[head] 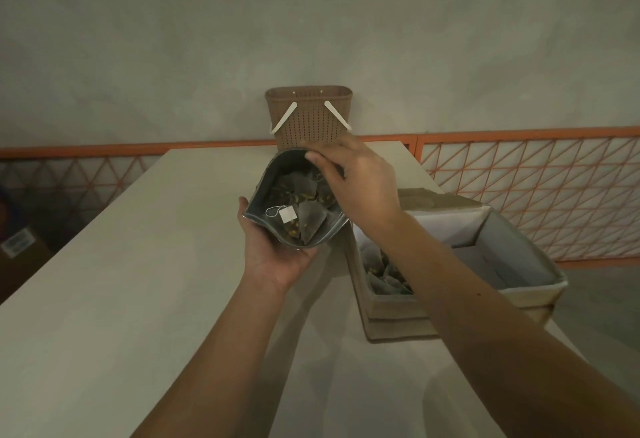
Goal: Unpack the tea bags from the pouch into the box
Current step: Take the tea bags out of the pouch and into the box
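Left hand (277, 247) grips the open pouch (277, 191) from below; right hand (360, 174), fingers curled, reaches into its mouth; box (398, 313) beneath the right forearm.

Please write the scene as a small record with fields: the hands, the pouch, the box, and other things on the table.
left hand: holds the pouch from below
right hand: fingers reach into the pouch mouth; whether they grip a bag is hidden
pouch: open, tea bags inside
box: open, on the table, some tea bags already in it
basket: at the far table edge, behind the pouch
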The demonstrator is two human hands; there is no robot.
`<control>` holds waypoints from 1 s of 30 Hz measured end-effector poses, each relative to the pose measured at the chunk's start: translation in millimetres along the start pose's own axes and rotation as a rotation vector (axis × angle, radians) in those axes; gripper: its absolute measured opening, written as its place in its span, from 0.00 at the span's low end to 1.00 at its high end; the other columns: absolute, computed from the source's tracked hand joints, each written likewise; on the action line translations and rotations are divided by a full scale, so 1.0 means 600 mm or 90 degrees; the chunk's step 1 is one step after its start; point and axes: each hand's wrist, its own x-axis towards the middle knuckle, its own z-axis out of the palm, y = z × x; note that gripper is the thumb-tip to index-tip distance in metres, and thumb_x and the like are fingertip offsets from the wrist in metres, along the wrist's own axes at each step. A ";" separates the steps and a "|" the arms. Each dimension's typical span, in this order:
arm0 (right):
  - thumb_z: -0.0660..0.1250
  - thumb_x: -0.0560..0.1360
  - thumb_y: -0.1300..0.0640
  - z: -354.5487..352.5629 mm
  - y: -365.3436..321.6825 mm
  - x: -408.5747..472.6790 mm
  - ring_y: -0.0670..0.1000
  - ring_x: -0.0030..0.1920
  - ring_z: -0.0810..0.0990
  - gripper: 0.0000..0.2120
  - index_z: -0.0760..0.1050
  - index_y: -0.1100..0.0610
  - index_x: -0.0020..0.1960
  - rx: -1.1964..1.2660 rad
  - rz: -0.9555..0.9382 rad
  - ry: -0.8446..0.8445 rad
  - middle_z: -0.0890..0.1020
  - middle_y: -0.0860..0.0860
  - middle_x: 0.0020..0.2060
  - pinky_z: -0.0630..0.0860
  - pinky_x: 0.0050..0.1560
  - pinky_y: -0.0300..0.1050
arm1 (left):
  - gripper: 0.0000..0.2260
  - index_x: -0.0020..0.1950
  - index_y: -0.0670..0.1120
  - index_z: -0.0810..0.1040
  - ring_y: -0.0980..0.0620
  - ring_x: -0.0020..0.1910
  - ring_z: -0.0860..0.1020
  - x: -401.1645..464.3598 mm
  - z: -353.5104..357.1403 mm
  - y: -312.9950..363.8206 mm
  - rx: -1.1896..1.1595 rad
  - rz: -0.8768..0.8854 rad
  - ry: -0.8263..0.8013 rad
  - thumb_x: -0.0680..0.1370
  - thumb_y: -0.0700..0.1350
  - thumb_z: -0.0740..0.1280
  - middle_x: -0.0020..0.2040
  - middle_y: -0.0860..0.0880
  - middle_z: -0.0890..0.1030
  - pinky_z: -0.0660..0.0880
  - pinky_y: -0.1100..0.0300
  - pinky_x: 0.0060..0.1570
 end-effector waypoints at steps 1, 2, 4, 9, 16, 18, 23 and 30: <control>0.61 0.79 0.46 -0.002 -0.001 0.001 0.47 0.47 0.81 0.14 0.80 0.45 0.61 0.006 0.001 0.001 0.82 0.46 0.52 0.81 0.41 0.48 | 0.35 0.64 0.45 0.80 0.38 0.56 0.83 -0.004 0.001 -0.002 0.007 0.000 -0.002 0.75 0.72 0.58 0.61 0.38 0.82 0.80 0.44 0.57; 0.62 0.79 0.47 -0.004 -0.001 0.002 0.47 0.47 0.81 0.14 0.80 0.46 0.60 0.013 0.004 0.004 0.83 0.47 0.52 0.81 0.42 0.48 | 0.35 0.65 0.45 0.80 0.38 0.58 0.82 -0.007 0.000 -0.004 0.019 0.000 -0.006 0.75 0.72 0.58 0.63 0.39 0.82 0.80 0.45 0.58; 0.63 0.79 0.48 -0.009 0.003 0.003 0.47 0.48 0.82 0.12 0.81 0.47 0.60 0.029 0.017 0.013 0.83 0.47 0.52 0.81 0.43 0.48 | 0.36 0.68 0.46 0.78 0.38 0.65 0.78 -0.015 0.000 -0.005 0.043 0.002 -0.023 0.73 0.72 0.60 0.66 0.39 0.80 0.75 0.43 0.64; 0.66 0.78 0.49 -0.018 -0.001 0.000 0.45 0.49 0.80 0.12 0.80 0.48 0.59 0.069 0.043 0.004 0.81 0.46 0.54 0.81 0.45 0.47 | 0.37 0.70 0.46 0.76 0.37 0.67 0.76 -0.026 0.006 -0.006 0.045 0.003 -0.035 0.69 0.68 0.66 0.68 0.39 0.78 0.71 0.43 0.69; 0.70 0.70 0.40 -0.046 -0.027 -0.038 0.46 0.53 0.76 0.15 0.78 0.51 0.37 -0.010 0.049 -0.062 0.74 0.47 0.59 0.78 0.47 0.48 | 0.33 0.70 0.45 0.76 0.40 0.65 0.79 -0.023 0.009 0.000 0.033 0.019 -0.014 0.74 0.67 0.65 0.65 0.39 0.80 0.74 0.45 0.66; 0.69 0.66 0.33 -0.042 -0.035 -0.053 0.51 0.59 0.72 0.17 0.80 0.47 0.40 -0.152 0.066 -0.131 0.72 0.48 0.64 0.74 0.54 0.50 | 0.34 0.72 0.46 0.75 0.42 0.67 0.77 -0.020 0.008 0.001 0.052 0.019 -0.017 0.72 0.66 0.65 0.68 0.40 0.79 0.69 0.48 0.71; 0.67 0.65 0.33 -0.032 -0.048 -0.071 0.57 0.65 0.66 0.20 0.83 0.45 0.49 -0.270 0.117 -0.206 0.67 0.50 0.70 0.67 0.65 0.58 | 0.29 0.61 0.46 0.83 0.42 0.69 0.75 -0.019 0.005 -0.004 0.058 0.017 -0.009 0.74 0.67 0.63 0.66 0.41 0.80 0.64 0.48 0.75; 0.73 0.68 0.51 -0.050 -0.031 -0.073 0.55 0.64 0.68 0.05 0.80 0.50 0.43 -0.058 0.180 -0.114 0.74 0.52 0.64 0.69 0.61 0.44 | 0.33 0.71 0.48 0.76 0.41 0.70 0.74 -0.021 0.018 -0.013 0.056 0.028 -0.013 0.72 0.66 0.64 0.67 0.40 0.79 0.64 0.47 0.75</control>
